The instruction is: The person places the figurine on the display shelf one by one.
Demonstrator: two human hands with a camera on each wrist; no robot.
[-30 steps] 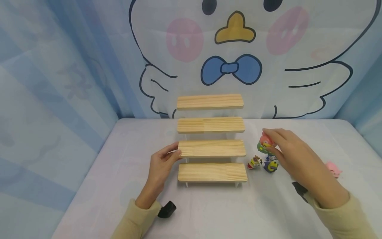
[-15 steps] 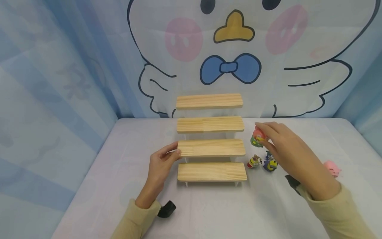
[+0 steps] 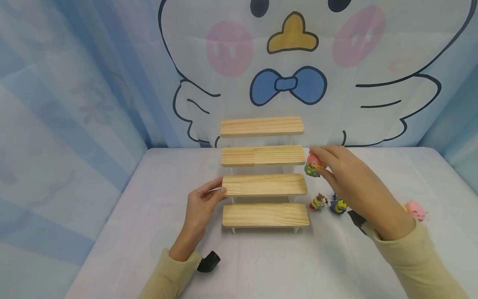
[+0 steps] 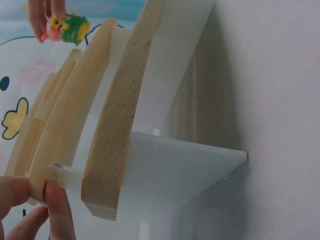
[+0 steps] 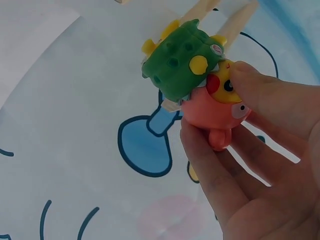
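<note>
On the worktop (image 3: 276, 265) stands a shelf (image 3: 265, 215) whose white support (image 4: 185, 167), mostly hidden from the head, we see broadly at the left wrist. We count four boards, the left hand (image 3: 201, 203) pinching the second-lowest board (image 3: 265, 185), the right hand (image 3: 347, 182) holding one pink-and-green figurine (image 5: 185, 70) aloft beside the second-highest's right end, and at least three other figurines (image 3: 338, 206).

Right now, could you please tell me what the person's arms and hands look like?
The left sleeve and right sleeve are plain and pale yellow, reaching the wrists. A small black piece sticks out near each wrist. The left hand and right hand are bare; no gloves, rings or cables show.
</note>
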